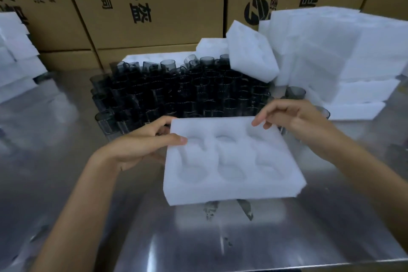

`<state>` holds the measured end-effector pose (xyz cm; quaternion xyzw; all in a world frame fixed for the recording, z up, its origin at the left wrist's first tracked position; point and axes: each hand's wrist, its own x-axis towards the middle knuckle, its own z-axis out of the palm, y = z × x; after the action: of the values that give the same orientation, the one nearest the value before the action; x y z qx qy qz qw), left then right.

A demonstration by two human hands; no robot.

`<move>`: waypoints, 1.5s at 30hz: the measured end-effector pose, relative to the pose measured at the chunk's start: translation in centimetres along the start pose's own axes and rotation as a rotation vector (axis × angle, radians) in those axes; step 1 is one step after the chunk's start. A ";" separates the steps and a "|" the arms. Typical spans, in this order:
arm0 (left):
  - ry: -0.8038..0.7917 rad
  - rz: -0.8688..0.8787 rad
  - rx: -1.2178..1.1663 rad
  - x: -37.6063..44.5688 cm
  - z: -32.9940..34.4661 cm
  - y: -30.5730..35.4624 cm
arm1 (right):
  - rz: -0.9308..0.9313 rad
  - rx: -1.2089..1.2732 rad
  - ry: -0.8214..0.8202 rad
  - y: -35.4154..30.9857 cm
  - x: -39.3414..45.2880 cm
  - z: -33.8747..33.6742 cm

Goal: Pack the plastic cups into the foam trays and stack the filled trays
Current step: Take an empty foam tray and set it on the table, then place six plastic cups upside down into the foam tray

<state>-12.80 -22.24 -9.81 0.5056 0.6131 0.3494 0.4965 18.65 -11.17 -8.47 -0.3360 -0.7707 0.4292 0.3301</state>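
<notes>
A white foam tray [231, 185] with several empty round pockets is held just above the steel table in front of me. My left hand [141, 143] pinches its left edge, thumb on top and fingers underneath. My right hand [293, 117] grips the tray's far right corner with curled fingers. Behind the tray stands a dense block of smoky grey plastic cups [181, 93], upright and packed side by side. No cup sits in the tray.
A tall pile of empty foam trays [344, 57] fills the right side, one tray [249, 51] leaning against it. More foam trays [15, 55] are stacked at the far left. Cardboard boxes [154, 2] wall off the back. The steel table [220, 238] shows reflections near me.
</notes>
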 end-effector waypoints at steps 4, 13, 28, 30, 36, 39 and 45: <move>0.145 -0.040 0.084 1.9 0.7 -0.9 | 0.144 -0.115 0.000 1.0 1.3 1.9; 0.298 -0.008 0.531 5.4 0.9 1.4 | 0.133 -0.402 -0.045 0.9 7.1 4.5; 0.356 0.265 0.539 8.6 3.3 2.2 | 0.132 -0.275 0.020 3.7 8.7 5.7; 0.348 0.253 0.576 8.5 3.7 1.8 | 0.135 -0.264 0.014 3.8 8.6 5.8; 0.437 0.271 0.688 8.3 4.9 1.4 | 0.169 -0.191 0.032 4.0 8.1 5.8; 0.460 0.243 0.689 8.3 4.9 1.4 | 0.168 -0.205 0.023 4.0 7.9 5.9; 0.619 0.154 0.740 8.2 4.6 1.3 | 0.146 -0.413 -0.042 4.1 7.6 6.4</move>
<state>-8.01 -14.33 -11.87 0.5643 0.7758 0.2776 0.0505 10.34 -6.22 -13.09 -0.4423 -0.8227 0.2917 0.2060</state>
